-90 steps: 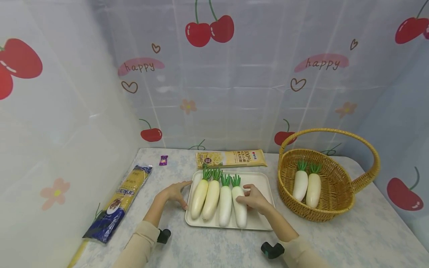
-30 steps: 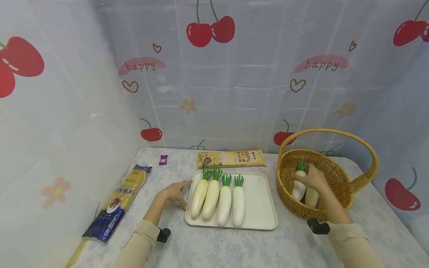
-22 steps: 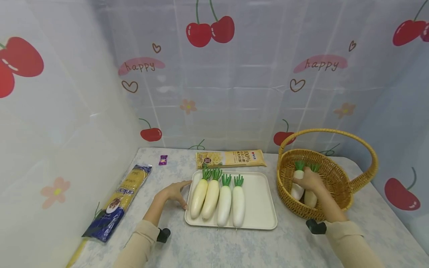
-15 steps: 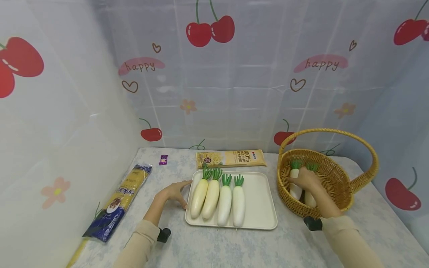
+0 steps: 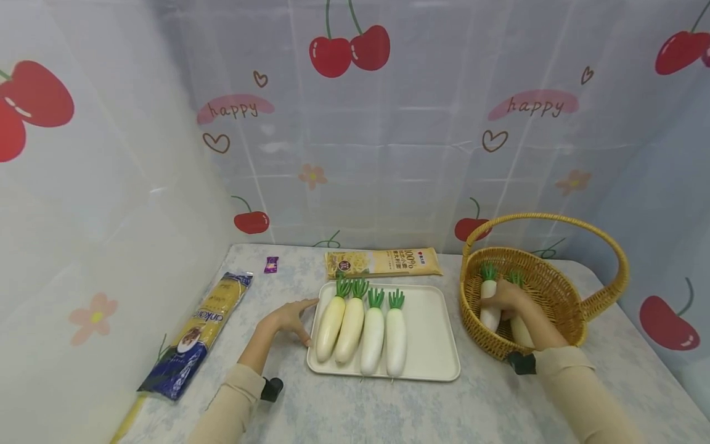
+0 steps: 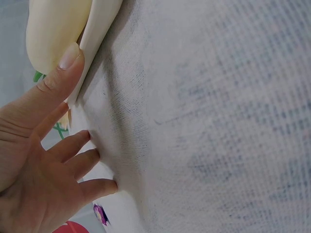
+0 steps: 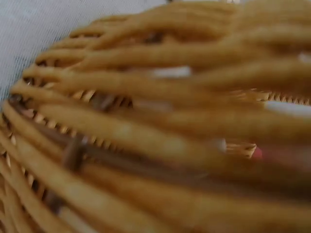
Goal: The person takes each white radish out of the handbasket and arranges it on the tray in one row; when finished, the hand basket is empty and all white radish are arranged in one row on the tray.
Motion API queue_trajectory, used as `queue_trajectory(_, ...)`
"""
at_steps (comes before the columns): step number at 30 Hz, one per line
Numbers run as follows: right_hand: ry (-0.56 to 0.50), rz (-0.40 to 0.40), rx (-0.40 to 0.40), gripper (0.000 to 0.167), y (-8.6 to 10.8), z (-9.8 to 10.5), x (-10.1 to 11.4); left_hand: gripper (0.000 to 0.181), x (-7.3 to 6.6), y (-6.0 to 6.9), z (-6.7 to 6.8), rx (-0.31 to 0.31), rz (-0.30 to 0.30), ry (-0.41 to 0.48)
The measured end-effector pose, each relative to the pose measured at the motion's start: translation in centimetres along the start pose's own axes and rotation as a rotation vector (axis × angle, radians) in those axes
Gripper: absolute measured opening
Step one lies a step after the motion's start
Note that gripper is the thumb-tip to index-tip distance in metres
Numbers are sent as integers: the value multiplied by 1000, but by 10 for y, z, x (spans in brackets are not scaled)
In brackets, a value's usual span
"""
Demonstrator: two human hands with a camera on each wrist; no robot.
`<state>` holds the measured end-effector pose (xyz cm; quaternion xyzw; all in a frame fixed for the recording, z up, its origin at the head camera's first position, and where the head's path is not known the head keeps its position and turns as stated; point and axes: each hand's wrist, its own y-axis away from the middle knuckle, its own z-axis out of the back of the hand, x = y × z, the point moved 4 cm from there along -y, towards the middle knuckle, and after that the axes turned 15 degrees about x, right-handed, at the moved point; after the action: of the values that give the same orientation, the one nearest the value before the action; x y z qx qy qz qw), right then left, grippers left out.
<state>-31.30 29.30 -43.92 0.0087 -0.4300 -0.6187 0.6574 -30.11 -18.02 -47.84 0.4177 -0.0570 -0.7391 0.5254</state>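
In the basket (image 5: 521, 354), my right hand (image 5: 509, 298) holds the left white radish (image 5: 490, 317), its thumb across the body. Beside it a creamier radish (image 5: 522, 333) is partly covered by that hand. Some of the right fingers are hidden, and the right wrist view is filled with blurred wicker. My left hand (image 5: 289, 319) rests at the left edge of the white tray (image 5: 429, 333), fingers spread and loosely bent, its thumb (image 6: 70, 60) touching the rim. Two cream radishes (image 5: 349, 332) and two white radishes (image 5: 395, 342) lie side by side on the tray, green tops away from me.
Behind the tray lies a yellow pasta packet (image 5: 383, 263). A blue and yellow pasta bag (image 5: 195, 336) lies along the left side, and a small purple wrapped sweet (image 5: 271, 264) sits at the back left. The basket's tall handle (image 5: 610, 246) arches over its opening.
My right hand has gone from the rightmost radish on the tray into the basket. There both radishes have shifted slightly, the left one leftward with the hand. My left hand has stayed put.
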Motion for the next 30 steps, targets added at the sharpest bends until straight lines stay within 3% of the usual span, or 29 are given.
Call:
queue_trajectory(2, -58, 14, 9, 85, -1, 0, -4, 103, 0, 0, 0, 1, -3, -1)
queue_trajectory(9, -153, 58, 29, 53, 5, 7, -6, 103, -1, 0, 0, 6, 5, 0)
queue_trajectory(13, -131, 77, 67, 50, 13, 18, -1, 103, 0, 0, -1, 6, 9, -4)
queue_trajectory(21, -106, 77, 187, 62, 23, 46, 13, 103, 2, -2, 0, 7, -1, -10)
queue_trajectory(30, -81, 126, 214, 78, 33, 55, 37, 103, 2, -3, 0, 5, -7, 2)
